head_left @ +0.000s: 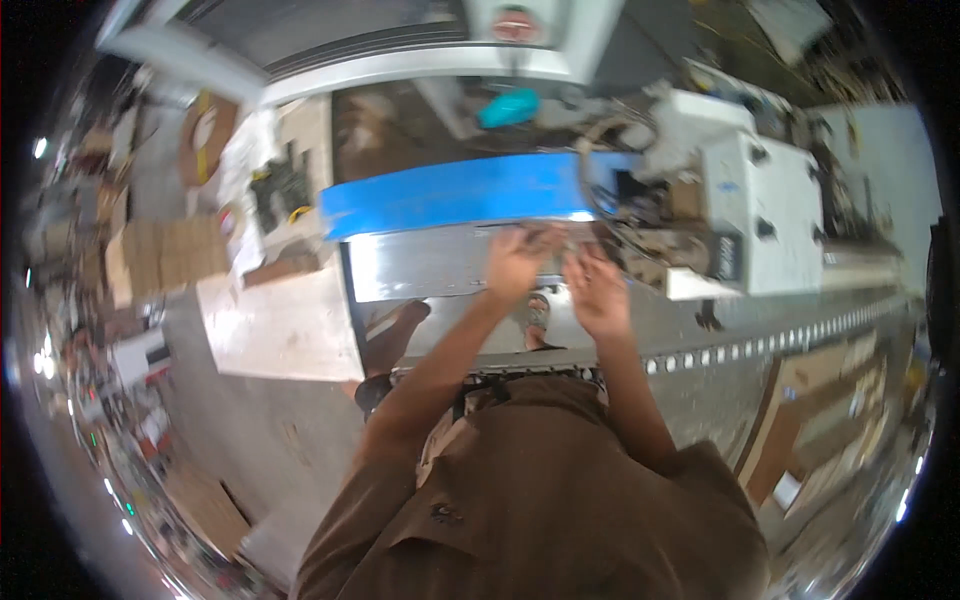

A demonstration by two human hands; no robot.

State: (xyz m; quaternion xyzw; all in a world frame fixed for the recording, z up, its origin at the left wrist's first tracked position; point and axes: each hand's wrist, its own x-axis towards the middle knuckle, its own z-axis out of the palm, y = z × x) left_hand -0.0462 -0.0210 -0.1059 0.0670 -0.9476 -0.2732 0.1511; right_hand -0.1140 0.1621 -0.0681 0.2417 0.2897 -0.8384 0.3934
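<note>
Before us lies a shiny metal shelf [420, 262], the surface our hands are working over. A blue band [430, 200] runs along its far edge, reaching from the left corner past the fingers. Off the right end we see a white box [765, 215] with dark knobs; by the left end, a pale board [285, 335].

Our left hand [512, 268] is over the right part of the shelf, near its far edge, fingers bent inward. Our right hand [600, 292] is just beside it, toward the right end, fingers partly curled. Blur hides the fingertips, so we cannot tell whether either hand grips something small.

We judge the handling to be under way, with both hands together at one spot. The band lies in place along the edge; we make out no finished piece, and how much is left we cannot tell.
</note>
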